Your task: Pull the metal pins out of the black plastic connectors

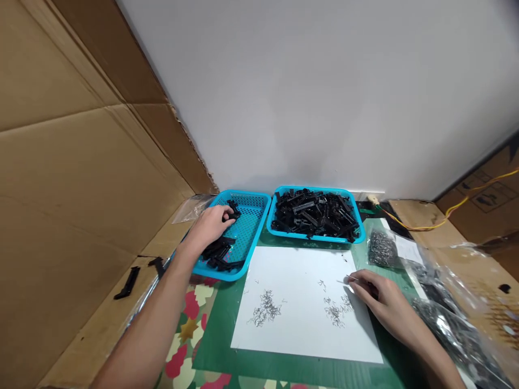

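Note:
My left hand [211,222] reaches into the left blue basket [248,237], fingers curled round a black plastic part [234,209] near the far side. Whether that part touches the basket floor I cannot tell. Below this hand, more black plastic parts [221,253] lie in the same basket. Over the right edge of the white sheet [295,329], my right hand [379,297] pinches a thin metal tool [351,277], its tip pointing left; the exact kind is unclear. Small metal springs or wire clips form one pile [265,309] on the left and another pile [335,313] by my right hand.
A second blue basket [314,236] heaped with black parts stands against the wall. Plastic bags [381,248] of small metal pieces lie at right, near a yellow cable [430,228]. Cardboard [81,189] walls the left side, with a loose black part [128,282] beside it.

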Demonstrator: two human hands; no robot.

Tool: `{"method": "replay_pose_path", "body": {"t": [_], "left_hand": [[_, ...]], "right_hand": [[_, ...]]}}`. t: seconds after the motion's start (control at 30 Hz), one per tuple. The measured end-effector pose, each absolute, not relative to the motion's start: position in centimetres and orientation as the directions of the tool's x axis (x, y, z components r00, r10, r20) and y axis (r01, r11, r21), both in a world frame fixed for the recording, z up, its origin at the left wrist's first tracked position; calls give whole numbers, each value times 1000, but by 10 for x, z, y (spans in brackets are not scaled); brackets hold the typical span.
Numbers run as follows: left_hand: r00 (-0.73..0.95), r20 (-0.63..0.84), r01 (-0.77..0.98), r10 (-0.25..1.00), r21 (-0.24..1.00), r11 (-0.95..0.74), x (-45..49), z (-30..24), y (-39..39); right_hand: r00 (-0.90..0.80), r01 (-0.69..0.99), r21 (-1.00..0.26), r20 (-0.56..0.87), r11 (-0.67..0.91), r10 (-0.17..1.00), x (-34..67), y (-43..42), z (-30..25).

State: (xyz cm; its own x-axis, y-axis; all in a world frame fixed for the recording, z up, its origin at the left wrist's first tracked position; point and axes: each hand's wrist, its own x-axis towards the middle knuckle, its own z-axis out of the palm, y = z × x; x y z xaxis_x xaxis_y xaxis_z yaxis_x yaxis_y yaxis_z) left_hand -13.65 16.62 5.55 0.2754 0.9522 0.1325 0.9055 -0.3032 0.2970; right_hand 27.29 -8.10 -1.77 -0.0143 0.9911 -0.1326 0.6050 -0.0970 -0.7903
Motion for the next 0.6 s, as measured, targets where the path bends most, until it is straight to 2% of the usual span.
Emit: {"method": "replay_pose_path", "body": {"t": [0.13,0.3,0.47,0.6], "left_hand": [[394,101,881,913,242,-407,-142,43,174],[410,172,865,896,237,-442,-136,47,182],[206,352,824,913,441,-356,-123,65,181],[134,356,733,925,592,-334,-115,73,180]], "right_hand": [[-23,643,-758,-164,-111,986,280,-85,-15],[-9,601,-788,-177,-136,984,280,-87,-10],[64,532,-830,-158,-168,985,265,-84,-9],[64,557,-812,-169,-176,984,258,-79,-10]]}}
